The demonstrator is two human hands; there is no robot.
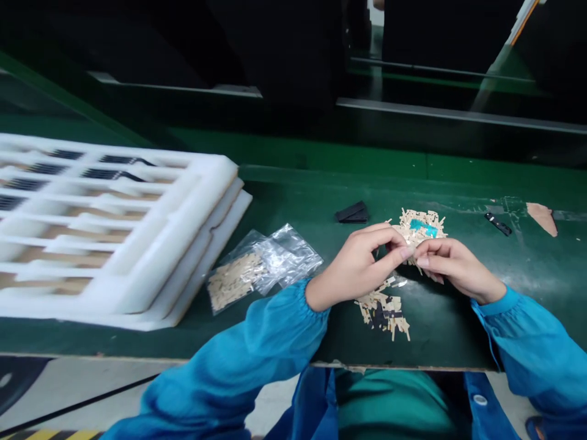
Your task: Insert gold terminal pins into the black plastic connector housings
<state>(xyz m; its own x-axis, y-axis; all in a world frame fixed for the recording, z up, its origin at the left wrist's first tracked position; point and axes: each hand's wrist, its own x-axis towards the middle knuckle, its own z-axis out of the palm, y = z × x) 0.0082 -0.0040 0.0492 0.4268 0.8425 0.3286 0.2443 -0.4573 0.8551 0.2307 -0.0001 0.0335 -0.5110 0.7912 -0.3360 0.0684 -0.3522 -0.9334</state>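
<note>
Where the fingertips meet above the dark green table [458, 333], the left hand [355, 269] and right hand [461, 269], both closed, pinch a tangle of thin tan die-cut strips [419, 219] (light, flimsy-looking stuff, apt to snag, best taken by an outer edge).

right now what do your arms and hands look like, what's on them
The left hand and right hand are bare, with no gloves. The left sleeve and right sleeve are loose, bright blue, and gathered at the wrists.
</note>
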